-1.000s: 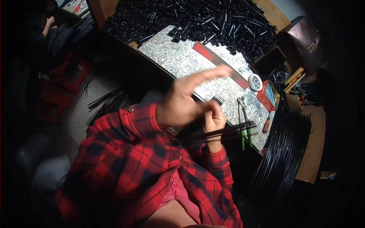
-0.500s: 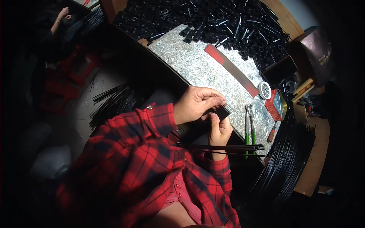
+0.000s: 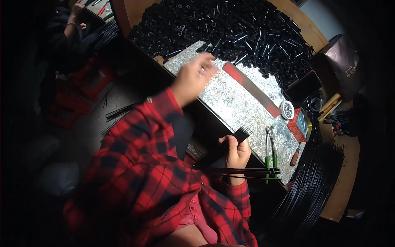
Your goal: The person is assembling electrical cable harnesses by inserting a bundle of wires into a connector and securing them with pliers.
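Note:
My right hand (image 3: 237, 155) is closed around a bundle of thin black rods (image 3: 242, 134), with the thumb pressed on top. The rod tips fan out like a comb above the fist. Several longer black strips (image 3: 263, 171) cross in front of my right wrist. My left hand (image 3: 192, 79) is over the upper left of the metallic worktop (image 3: 220, 95), near the heap of small black tubular parts (image 3: 230, 31). Its fingers are smeared by motion, and whether anything is in them does not show.
On the worktop lie a red-and-dark flat strip (image 3: 251, 88), a white round dish of small parts (image 3: 287, 110), green-handled pincers (image 3: 271, 152), a red box (image 3: 299, 125) and a screwdriver (image 3: 294, 156). A large rod bundle (image 3: 312, 181) hangs at right. Another person's arm (image 3: 72, 22) shows upper left.
My left hand has left the rod bundle and moved up and left toward the black parts. My right hand still holds the bundle.

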`<act>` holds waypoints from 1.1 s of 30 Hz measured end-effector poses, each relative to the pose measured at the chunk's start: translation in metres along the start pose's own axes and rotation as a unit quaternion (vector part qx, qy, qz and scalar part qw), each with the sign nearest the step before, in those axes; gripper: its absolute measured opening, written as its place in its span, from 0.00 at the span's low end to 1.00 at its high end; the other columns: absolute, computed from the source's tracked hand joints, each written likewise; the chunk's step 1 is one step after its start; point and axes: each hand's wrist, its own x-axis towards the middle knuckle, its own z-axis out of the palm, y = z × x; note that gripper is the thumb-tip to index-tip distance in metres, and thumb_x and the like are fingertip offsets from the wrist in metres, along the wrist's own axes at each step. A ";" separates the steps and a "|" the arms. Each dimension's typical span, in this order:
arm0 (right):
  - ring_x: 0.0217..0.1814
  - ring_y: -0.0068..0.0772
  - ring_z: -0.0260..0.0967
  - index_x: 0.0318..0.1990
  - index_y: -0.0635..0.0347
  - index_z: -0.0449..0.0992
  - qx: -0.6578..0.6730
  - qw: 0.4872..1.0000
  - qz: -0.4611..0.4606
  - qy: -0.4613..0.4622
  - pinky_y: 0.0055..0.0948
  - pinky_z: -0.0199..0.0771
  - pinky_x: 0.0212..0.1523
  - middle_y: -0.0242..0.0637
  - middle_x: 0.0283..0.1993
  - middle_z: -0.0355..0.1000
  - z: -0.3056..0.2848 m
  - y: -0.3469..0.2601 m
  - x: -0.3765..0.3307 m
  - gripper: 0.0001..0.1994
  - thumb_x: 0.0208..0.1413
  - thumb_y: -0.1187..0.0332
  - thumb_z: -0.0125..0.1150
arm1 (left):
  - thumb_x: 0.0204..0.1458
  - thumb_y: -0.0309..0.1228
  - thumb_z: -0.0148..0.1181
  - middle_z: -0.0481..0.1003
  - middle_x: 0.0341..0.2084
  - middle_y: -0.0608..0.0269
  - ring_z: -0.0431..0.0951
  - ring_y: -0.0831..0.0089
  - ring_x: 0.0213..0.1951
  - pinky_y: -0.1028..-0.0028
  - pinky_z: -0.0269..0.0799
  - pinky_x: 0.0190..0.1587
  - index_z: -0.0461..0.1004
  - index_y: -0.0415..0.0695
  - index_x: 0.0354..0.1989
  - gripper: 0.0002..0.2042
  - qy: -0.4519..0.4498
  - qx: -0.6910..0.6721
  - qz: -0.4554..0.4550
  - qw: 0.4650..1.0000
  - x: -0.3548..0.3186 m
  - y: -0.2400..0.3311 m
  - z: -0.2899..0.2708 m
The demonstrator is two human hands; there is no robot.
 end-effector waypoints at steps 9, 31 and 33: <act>0.28 0.23 0.69 0.31 0.67 0.70 -0.013 1.000 -0.008 -0.012 0.21 0.68 0.33 0.39 0.26 0.73 0.003 0.002 0.000 0.08 0.59 0.70 0.50 | 0.46 0.34 0.59 0.74 0.32 0.49 0.73 0.53 0.38 0.60 0.66 0.41 0.70 0.37 0.36 0.14 -0.004 0.536 -0.055 0.842 0.093 -0.089 -0.043; 0.27 0.22 0.68 0.32 0.65 0.71 -0.011 1.000 0.008 0.011 0.22 0.68 0.31 0.36 0.25 0.73 -0.001 0.009 -0.003 0.10 0.60 0.67 0.48 | 0.43 0.24 0.59 0.70 0.25 0.53 0.71 0.56 0.33 0.64 0.66 0.37 0.75 0.39 0.30 0.05 -0.084 0.277 0.160 0.944 0.041 -0.026 -0.033; 0.25 0.20 0.67 0.32 0.64 0.71 0.014 1.000 0.005 0.022 0.22 0.67 0.26 0.33 0.24 0.73 0.000 0.013 -0.002 0.10 0.59 0.66 0.50 | 0.44 0.25 0.59 0.71 0.25 0.52 0.71 0.56 0.33 0.65 0.66 0.36 0.76 0.39 0.31 0.05 -0.109 0.246 0.160 0.950 0.022 -0.033 -0.020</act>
